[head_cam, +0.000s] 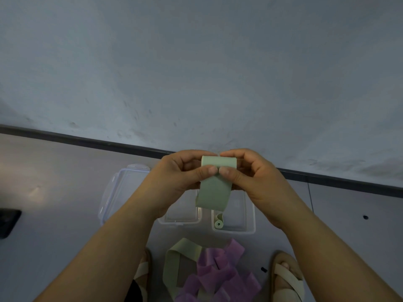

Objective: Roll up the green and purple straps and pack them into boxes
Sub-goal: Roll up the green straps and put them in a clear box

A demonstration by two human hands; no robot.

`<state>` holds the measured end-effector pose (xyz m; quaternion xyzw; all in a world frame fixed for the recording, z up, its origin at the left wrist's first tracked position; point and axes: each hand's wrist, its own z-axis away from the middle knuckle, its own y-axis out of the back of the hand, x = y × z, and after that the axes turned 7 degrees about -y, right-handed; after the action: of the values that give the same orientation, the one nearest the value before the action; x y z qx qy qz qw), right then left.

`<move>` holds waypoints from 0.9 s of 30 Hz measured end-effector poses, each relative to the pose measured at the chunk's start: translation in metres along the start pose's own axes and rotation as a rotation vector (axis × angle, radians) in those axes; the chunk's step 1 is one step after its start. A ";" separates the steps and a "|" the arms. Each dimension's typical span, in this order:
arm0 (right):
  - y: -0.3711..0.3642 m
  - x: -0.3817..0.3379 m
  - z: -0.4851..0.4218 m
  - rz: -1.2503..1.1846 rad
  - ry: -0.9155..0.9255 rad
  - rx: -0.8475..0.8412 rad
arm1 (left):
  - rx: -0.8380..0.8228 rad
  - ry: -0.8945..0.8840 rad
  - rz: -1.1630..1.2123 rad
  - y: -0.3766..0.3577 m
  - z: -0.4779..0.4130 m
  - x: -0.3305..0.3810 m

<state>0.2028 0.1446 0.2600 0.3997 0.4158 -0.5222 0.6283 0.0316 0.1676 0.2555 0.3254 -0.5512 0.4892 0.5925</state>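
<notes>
Green strap [214, 190] pinched, over boxes [249, 229] — lid [113, 192] beside

Down at the bottom edge the purple straps [220, 277], a loose green strap [174, 264], the left sandal [141, 273] and the right sandal [287, 280] run out of view. The held green strap [214, 190] hangs over parts of the left box [181, 221] and right box [250, 214]. Mid-left, a dark thing [8, 223] is cut off, unidentifiable.

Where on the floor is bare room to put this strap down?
Bare floor lies left of the lid, toward the dark object, and right of the right box. Crowded: the strap pile between the sandals; the right box holds a roll.
</notes>
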 end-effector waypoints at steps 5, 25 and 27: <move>0.000 -0.001 0.000 -0.012 -0.064 -0.016 | 0.018 -0.043 0.025 -0.001 -0.001 -0.001; 0.001 0.001 -0.001 0.004 0.040 -0.039 | 0.023 0.060 -0.017 -0.001 -0.003 -0.002; 0.001 0.001 -0.001 -0.011 0.025 -0.043 | 0.030 0.045 -0.020 0.000 -0.002 -0.003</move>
<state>0.2037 0.1456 0.2589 0.3905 0.4369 -0.5116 0.6284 0.0324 0.1692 0.2522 0.3286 -0.5271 0.4988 0.6045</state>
